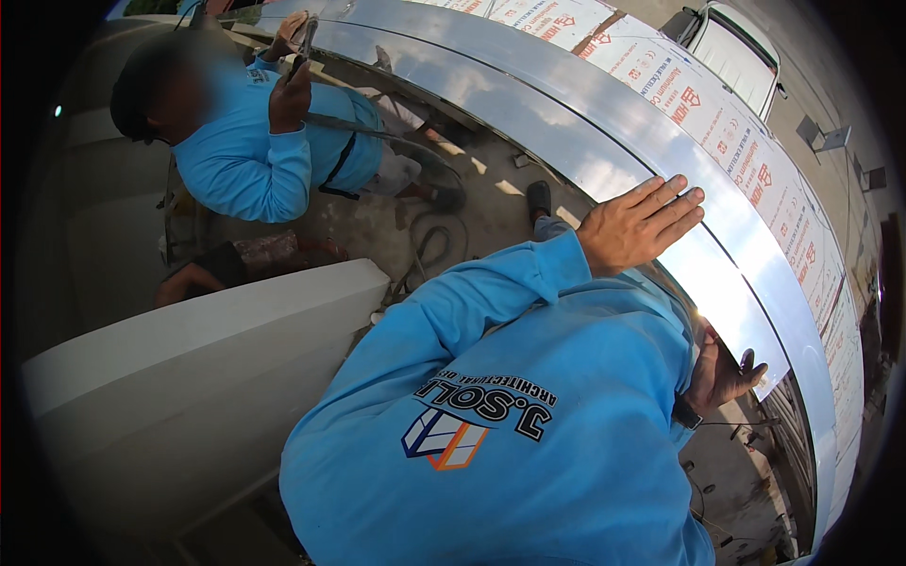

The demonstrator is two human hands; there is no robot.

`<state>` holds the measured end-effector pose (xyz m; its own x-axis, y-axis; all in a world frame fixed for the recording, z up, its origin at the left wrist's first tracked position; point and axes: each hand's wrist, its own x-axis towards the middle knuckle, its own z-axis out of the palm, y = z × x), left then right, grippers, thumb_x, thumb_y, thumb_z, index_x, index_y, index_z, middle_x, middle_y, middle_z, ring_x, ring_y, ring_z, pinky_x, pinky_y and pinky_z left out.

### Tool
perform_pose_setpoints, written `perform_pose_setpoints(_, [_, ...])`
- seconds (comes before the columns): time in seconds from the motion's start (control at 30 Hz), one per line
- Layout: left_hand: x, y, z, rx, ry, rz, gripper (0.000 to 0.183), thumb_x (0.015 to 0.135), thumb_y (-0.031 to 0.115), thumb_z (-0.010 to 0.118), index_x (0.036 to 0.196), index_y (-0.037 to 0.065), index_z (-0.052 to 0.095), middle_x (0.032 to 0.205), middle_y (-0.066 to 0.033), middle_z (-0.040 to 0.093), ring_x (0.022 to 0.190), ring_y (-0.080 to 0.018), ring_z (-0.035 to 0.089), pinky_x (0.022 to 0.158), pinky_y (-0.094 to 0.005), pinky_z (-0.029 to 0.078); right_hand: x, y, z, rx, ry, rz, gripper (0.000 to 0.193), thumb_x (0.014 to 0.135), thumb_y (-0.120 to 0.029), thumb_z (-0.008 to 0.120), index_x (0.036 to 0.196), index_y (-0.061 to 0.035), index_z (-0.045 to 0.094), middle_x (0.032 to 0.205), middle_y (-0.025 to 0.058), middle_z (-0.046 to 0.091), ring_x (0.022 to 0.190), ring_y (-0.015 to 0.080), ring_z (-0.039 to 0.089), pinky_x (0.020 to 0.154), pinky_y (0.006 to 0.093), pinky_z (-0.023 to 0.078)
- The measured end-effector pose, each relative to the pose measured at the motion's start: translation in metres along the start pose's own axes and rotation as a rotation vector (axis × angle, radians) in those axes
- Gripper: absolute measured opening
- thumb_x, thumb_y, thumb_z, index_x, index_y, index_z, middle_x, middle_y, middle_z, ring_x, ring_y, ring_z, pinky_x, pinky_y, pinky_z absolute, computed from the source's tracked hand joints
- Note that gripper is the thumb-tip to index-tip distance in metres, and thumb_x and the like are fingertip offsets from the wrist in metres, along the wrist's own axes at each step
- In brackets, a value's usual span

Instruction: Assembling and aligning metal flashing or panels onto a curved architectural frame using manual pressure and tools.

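A long, shiny mirror-like metal panel (604,156) runs from the upper left to the lower right, reflecting sky and cloud. My left hand (642,224) lies flat on its surface, fingers stretched out. Beside the panel's lower right end is my right hand (714,377), in shadow and wearing a dark wristband. It appears to grip the panel's edge, with some of its fingers hidden. A dark seam separates the panel from an outer shiny strip (755,250).
Beyond the strip lies white film printed in red (703,99). A co-worker in a blue shirt (241,156) at upper left raises both hands around a tool (304,47). A cable (434,236) coils on the ground. A pale curved structure (208,330) stands at left; a white vehicle (731,52) is beyond.
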<state>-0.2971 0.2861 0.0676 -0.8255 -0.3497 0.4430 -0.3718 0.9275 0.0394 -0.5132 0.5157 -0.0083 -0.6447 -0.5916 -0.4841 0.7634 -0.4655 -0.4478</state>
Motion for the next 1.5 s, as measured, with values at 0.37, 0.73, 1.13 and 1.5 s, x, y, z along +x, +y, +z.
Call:
perform_pose_setpoints(0.37, [0.002, 0.016, -0.007, -0.117, -0.080, 0.081, 0.064, 0.082, 0.031, 0.062, 0.136, 0.003, 0.044, 0.145, -0.0139, 0.040, 0.135, -0.0299, 0.036, 0.111, -0.0445, 0.031, -0.014, 0.026, 0.019, -0.564, 0.055, -0.342, 0.058, 0.080, -0.040, 0.071, 0.124, -0.0108, 0.049, 0.127, 0.0055, 0.045, 0.107, 0.0238, 0.043, 0.096, 0.0505, 0.041])
perform_pose_setpoints(0.73, [0.007, 0.008, -0.025, -0.193, -0.183, -0.326, 0.117, 0.067, 0.085, 0.045, 0.143, -0.003, 0.029, 0.151, -0.0237, 0.020, 0.142, -0.0395, 0.014, 0.116, -0.0509, 0.007, 0.011, 0.007, -0.025, -0.404, -0.195, -0.107, 0.042, 0.085, -0.041, 0.066, 0.124, -0.0367, 0.050, 0.116, -0.0220, 0.049, 0.102, 0.0122, 0.045, 0.105, 0.0542, 0.032])
perform_pose_setpoints(1.13, [0.004, 0.049, -0.009, -0.403, -0.066, -0.068, 0.093, 0.072, 0.065, 0.062, 0.141, 0.007, 0.040, 0.150, -0.0076, 0.032, 0.139, -0.0282, 0.029, 0.115, -0.0504, 0.018, -0.006, 0.015, 0.021, -0.348, 0.162, -0.202, 0.046, 0.081, -0.042, 0.069, 0.107, -0.0054, 0.060, 0.113, 0.0189, 0.055, 0.105, 0.0274, 0.055, 0.099, 0.0572, 0.038])
perform_pose_setpoints(1.5, [0.014, 0.074, -0.004, -0.155, 0.156, -0.260, 0.082, 0.082, 0.068, 0.048, 0.131, 0.002, 0.052, 0.144, -0.0173, 0.040, 0.135, -0.0392, 0.032, 0.110, -0.0533, 0.024, -0.005, 0.001, 0.020, -0.055, -0.388, 0.212, 0.036, 0.087, -0.041, 0.063, 0.097, -0.0061, 0.066, 0.109, 0.0132, 0.064, 0.108, 0.0284, 0.054, 0.102, 0.0524, 0.037])
